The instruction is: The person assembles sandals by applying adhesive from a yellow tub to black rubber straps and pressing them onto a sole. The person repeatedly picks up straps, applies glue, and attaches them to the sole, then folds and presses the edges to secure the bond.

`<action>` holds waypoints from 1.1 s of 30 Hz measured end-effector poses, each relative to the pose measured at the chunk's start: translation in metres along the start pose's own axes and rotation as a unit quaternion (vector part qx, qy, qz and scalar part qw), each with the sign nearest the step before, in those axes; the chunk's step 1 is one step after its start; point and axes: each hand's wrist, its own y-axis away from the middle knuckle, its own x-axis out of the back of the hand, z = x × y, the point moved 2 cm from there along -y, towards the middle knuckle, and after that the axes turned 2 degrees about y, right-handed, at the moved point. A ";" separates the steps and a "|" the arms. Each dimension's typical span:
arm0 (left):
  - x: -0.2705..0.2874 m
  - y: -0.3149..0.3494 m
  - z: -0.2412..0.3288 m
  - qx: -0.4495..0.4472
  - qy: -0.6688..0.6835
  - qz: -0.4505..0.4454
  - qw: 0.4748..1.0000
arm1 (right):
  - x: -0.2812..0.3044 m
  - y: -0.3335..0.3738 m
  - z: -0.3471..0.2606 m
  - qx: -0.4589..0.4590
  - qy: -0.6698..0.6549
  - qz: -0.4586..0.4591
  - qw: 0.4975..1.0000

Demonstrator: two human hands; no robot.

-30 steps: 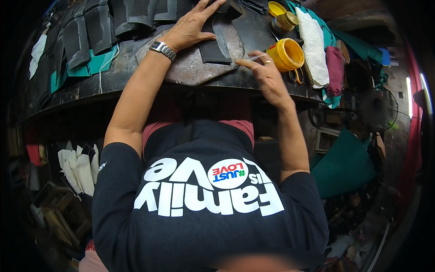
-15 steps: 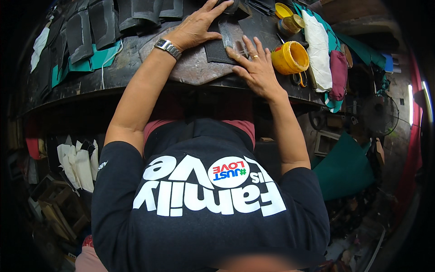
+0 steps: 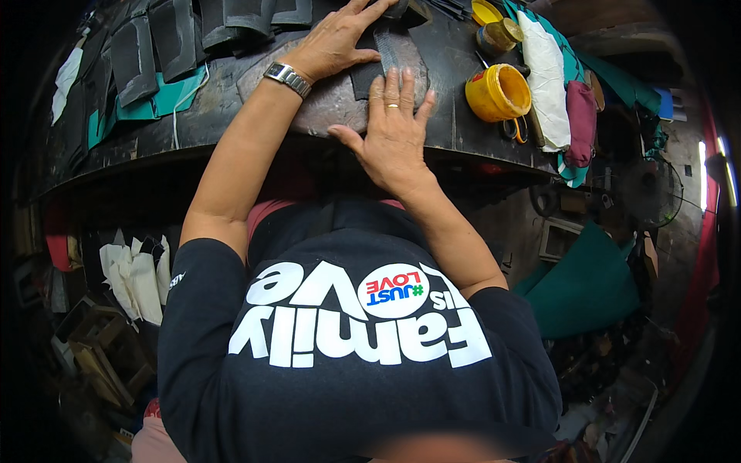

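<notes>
A flat black piece of sheet material [image 3: 364, 77] lies on a worn, grey-brown slab [image 3: 305, 116] at the table's near side. My left hand [image 3: 340, 42], a metal watch on its wrist, rests at the piece's far end with fingers stretched and thumb spread. Dark material at its fingertips is partly cut off by the picture's top. My right hand [image 3: 395, 131], with a ring, lies flat over the near end of the piece, fingers pointing away from me. Between the hands a strip with a greyish, textured surface shows. The palm hides the piece's near edge.
Right of the slab is an open yellow tub [image 3: 502, 92], with orange-handled scissors [image 3: 515, 130] beside it. Beyond are a smeared jar [image 3: 499, 36], a white cloth bundle [image 3: 543, 85] and a maroon one [image 3: 579, 123]. Black cut pieces [image 3: 133, 62] overlap green material [image 3: 174, 96] at left.
My right hand has moved left, from the slab's right side onto the near end of the black piece, fingers closer together. My left hand has stayed nearly in place.
</notes>
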 end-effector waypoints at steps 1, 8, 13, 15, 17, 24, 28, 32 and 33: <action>0.000 0.000 0.000 0.001 0.003 0.000 1.000 | -0.002 -0.002 -0.004 0.000 -0.009 -0.012 1.000; 0.000 0.001 -0.002 0.014 -0.003 0.003 1.000 | 0.010 -0.002 -0.012 0.023 -0.098 -0.062 0.993; 0.003 -0.003 -0.001 -0.029 -0.024 0.044 0.998 | 0.044 0.006 0.021 0.025 -0.422 0.094 0.901; 0.008 -0.008 0.004 -0.076 -0.011 0.124 0.989 | 0.045 0.001 0.034 -0.010 -0.520 0.176 0.836; 0.014 -0.012 0.013 -0.117 0.093 0.239 0.959 | 0.040 -0.008 0.047 -0.086 -0.566 0.212 0.792; 0.059 -0.007 0.051 -0.092 0.227 0.204 0.948 | 0.016 -0.073 0.066 -0.036 -0.379 0.212 0.900; 0.111 0.027 0.075 -0.017 0.245 0.268 0.932 | 0.010 -0.103 0.066 -0.016 -0.429 0.186 0.884; 0.182 0.071 0.082 -0.029 0.233 0.292 0.927 | 0.006 -0.122 0.054 0.004 -0.425 0.158 0.891; 0.196 0.081 0.081 -0.024 0.262 0.291 0.920 | 0.005 -0.126 0.049 0.010 -0.411 0.146 0.900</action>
